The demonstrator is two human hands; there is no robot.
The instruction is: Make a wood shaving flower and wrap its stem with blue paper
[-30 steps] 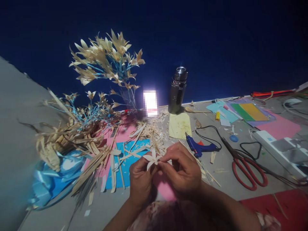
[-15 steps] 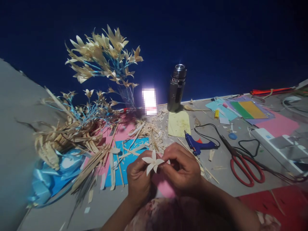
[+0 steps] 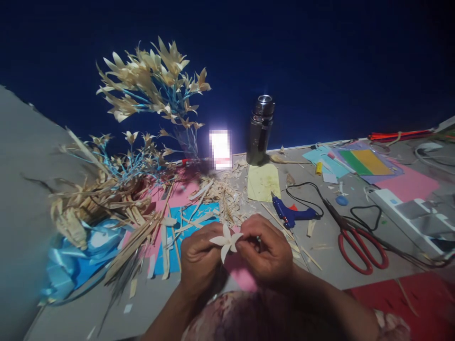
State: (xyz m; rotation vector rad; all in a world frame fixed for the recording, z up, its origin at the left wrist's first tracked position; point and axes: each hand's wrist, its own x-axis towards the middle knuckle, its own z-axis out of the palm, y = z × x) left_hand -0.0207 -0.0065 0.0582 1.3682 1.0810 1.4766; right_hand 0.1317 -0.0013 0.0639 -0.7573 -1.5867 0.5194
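A small pale flower (image 3: 226, 240) with pointed petals is held up between my two hands near the table's front edge. My left hand (image 3: 201, 258) is closed at its base from the left, with the stem hidden. On the other side, my right hand (image 3: 266, 248) pinches at the flower's right petal. Pink paper (image 3: 243, 274) lies beneath the hands. Blue paper (image 3: 165, 255) strewn with pale strips is to the left of them, and a blue glue gun (image 3: 293, 213) lies just beyond my right hand.
Red-handled scissors (image 3: 368, 248) and a white power strip (image 3: 408, 218) lie at the right. A dark flask (image 3: 260, 132) stands at the back. Blue-stemmed flowers (image 3: 152, 90), dried husks (image 3: 92, 206) and blue ribbon (image 3: 67, 260) fill the left.
My left hand has shifted slightly left and down. The flower has turned a little between the fingers, and its lower petals sit differently.
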